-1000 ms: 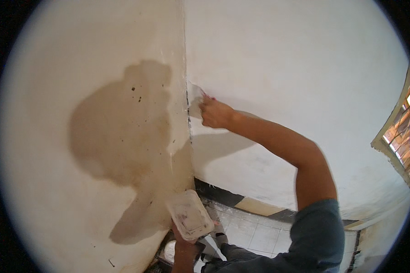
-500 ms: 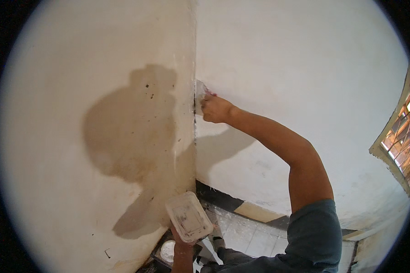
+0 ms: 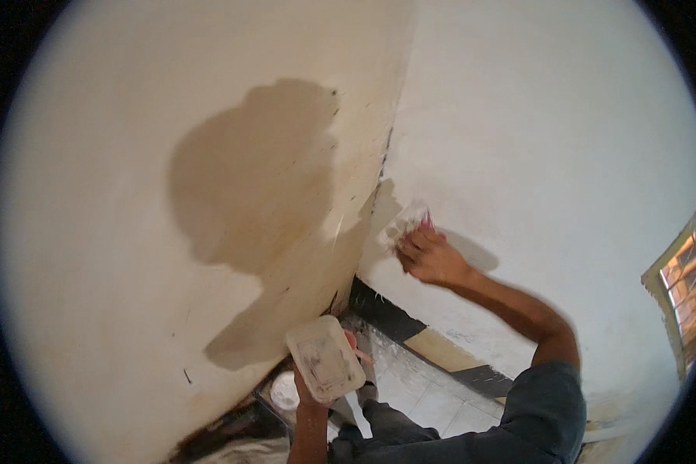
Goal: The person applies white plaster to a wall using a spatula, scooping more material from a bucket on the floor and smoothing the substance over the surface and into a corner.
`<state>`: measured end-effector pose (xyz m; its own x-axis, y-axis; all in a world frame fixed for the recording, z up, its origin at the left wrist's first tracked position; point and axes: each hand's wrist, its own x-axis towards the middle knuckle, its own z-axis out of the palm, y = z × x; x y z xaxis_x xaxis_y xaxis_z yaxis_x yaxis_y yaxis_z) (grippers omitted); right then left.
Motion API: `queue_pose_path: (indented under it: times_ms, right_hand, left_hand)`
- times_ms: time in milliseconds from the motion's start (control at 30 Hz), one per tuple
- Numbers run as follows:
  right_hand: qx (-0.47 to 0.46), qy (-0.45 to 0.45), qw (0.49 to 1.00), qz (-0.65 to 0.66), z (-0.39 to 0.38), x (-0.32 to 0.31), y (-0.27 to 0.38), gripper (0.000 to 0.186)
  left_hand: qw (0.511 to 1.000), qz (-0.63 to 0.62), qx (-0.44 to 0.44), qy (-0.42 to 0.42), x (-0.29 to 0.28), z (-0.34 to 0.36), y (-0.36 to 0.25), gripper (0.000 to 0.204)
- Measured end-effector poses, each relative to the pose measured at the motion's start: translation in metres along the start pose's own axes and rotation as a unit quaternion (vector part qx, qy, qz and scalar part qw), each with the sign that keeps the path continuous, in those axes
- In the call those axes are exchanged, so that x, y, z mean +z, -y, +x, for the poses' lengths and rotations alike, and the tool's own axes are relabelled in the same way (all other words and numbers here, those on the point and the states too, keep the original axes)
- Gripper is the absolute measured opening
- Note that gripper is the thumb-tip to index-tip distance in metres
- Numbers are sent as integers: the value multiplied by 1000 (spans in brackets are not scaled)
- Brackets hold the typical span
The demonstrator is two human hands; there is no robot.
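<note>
My right hand (image 3: 435, 257) is closed around the reddish-pink grip of a putty knife (image 3: 408, 223). Its wide pale blade carries grey smears and sits close to the right wall, just right of the corner; whether it touches the wall I cannot tell. Lower down, my left hand (image 3: 305, 385) holds a whitish rectangular plastic container (image 3: 326, 360) from the side and below. Dark streaks mark the container's flat face. Something pink shows at the container's right edge, too small to make out.
Two off-white walls meet at a corner with a dark, chipped crack (image 3: 385, 155). A black and cream band (image 3: 445, 349) runs along the right wall's foot. Below are pale floor tiles (image 3: 417, 394) and a dark tray holding a round white thing (image 3: 284, 390). A window (image 3: 680, 278) is at far right.
My right hand with the putty knife has come down and away from the corner crack, its blade now tilted. The view has shifted too. My left hand still holds the container.
</note>
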<state>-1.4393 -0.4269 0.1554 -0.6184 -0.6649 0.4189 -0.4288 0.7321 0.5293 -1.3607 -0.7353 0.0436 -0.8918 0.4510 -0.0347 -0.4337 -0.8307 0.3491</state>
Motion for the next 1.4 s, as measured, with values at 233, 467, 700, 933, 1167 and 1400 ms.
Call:
queue_pose_path:
  times_ms: [233,467,700,933,1167,1400]
  right_hand:
    - [599,-221,629,442,-20,-11,98,10]
    - [583,-149,162,782,-53,72,72,31]
    - [695,44,44,716,-135,135,93,36]
    - [589,191,99,779,-234,217,126,35]
    - [488,255,284,785,-249,312,211,26]
    - [397,270,337,810,-187,330,292,26]
  left_hand:
    - [992,-106,-49,-37,-9,10,22,78]
    - [996,-82,15,-27,-33,44,44,68]
    - [947,-161,136,-241,-80,42,142,61]
    - [886,-208,218,-351,-77,1,226,57]
    - [835,-209,264,-436,-124,-23,303,56]
    - [812,-183,297,-469,-174,-48,321,53]
